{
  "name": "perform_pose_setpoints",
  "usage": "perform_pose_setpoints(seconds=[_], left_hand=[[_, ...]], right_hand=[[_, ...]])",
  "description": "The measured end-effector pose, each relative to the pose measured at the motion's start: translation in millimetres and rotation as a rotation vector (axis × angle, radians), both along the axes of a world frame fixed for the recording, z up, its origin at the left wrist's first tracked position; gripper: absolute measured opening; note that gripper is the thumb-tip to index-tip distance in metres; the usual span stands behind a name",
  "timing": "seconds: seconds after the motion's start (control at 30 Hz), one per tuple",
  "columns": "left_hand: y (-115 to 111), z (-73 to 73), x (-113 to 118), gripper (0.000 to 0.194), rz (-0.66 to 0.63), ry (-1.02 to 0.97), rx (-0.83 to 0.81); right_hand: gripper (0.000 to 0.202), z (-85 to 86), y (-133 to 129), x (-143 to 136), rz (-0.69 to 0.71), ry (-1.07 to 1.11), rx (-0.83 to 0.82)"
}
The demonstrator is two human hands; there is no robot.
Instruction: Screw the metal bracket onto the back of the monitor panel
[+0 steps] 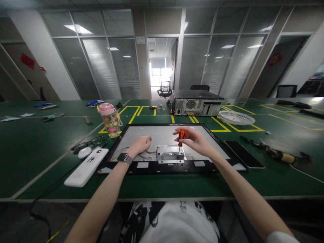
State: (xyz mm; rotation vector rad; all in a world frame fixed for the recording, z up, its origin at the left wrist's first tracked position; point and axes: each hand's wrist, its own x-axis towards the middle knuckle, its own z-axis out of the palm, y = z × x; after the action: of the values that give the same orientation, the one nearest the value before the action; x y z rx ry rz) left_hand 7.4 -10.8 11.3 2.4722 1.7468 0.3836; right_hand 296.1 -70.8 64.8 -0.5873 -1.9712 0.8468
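Presently: my right hand point(196, 141), fingers clamped round screwdriver point(181, 135); left hand point(139, 145), grip hidden; sideways pressure could skid it across metal bracket point(165, 148).

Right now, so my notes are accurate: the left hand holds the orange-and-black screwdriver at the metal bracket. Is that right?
No, that's the wrong side: the head view shows the right hand holding the orange-and-black screwdriver at the metal bracket.
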Motion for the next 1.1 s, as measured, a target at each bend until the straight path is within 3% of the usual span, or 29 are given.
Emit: perform_pose_setpoints(seconds=[0.07, 0.13, 0.3, 0.4, 0.5, 0.7, 0.97, 1.1], left_hand=[[0.3, 0.0, -0.4, 0.027, 0.002, -0.002, -0.001], [0.3, 0.1, -0.6, 0.028, 0.004, -0.001, 0.000], [-0.2, -0.1, -0.8, 0.027, 0.010, 0.005, 0.001], [-0.2, -0.5, -1.2, 0.027, 0.014, 0.006, 0.004], [-0.3, -0.4, -1.3, 0.028, 0.015, 0.007, 0.003], [-0.3, -0.1, -0.8, 0.028, 0.012, 0.011, 0.006], [0.0, -0.6, -1.4, 0.027, 0.009, 0.007, 0.005], [0.0, -0.4, -0.9, 0.028, 0.016, 0.006, 0.003]], right_hand=[[0.037, -1.5, 2.6, 8.3, 0.093, 0.062, -0.114], [0.035, -5.6, 6.0, 11.5, 0.079, 0.112, -0.146], [0.042, -16.6, 9.7, 5.8, -0.111, 0.210, -0.082], [0.046, -18.5, 8.2, 3.9, -0.088, 0.243, -0.057], [0.038, -19.2, 7.8, 2.4, -0.082, 0.211, -0.024], [0.028, -22.9, 9.3, -11.0, -0.238, 0.230, 0.110], [0.033, -21.7, 0.5, -13.8, -0.141, 0.143, 0.105], [0.032, -22.9, 3.5, -12.8, -0.229, 0.151, 0.172]])
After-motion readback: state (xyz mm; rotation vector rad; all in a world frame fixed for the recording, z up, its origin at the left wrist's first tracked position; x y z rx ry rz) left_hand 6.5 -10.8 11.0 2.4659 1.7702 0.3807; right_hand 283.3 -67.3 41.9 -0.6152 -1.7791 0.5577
